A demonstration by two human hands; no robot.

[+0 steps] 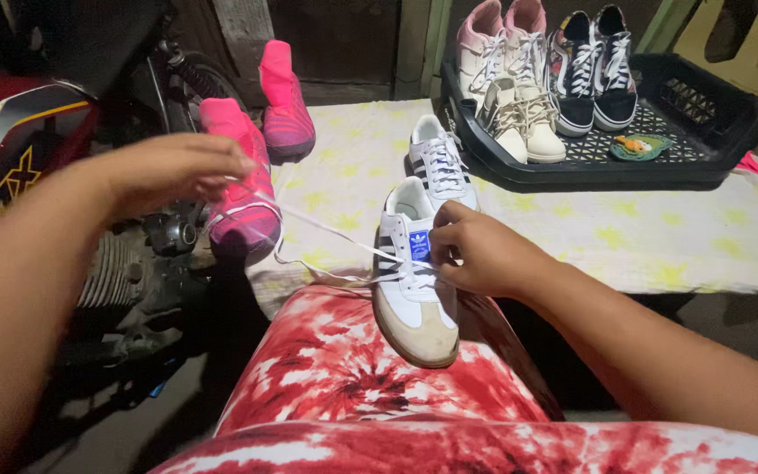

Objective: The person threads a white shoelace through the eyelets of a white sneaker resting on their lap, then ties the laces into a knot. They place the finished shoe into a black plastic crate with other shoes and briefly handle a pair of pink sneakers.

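White sneaker rests on the red tie-dye knee, toe near. Right hand is pinched on the lacing at the tongue; left hand, fingers closed, draws the white lace out left. Judgement: keep the shoe pinned and pull evenly.

I see a low table under a pale yellow-patterned cloth, bearing a black plastic crate at its far right corner, a white sneaker near the middle, and two pink shoes along its left edge.
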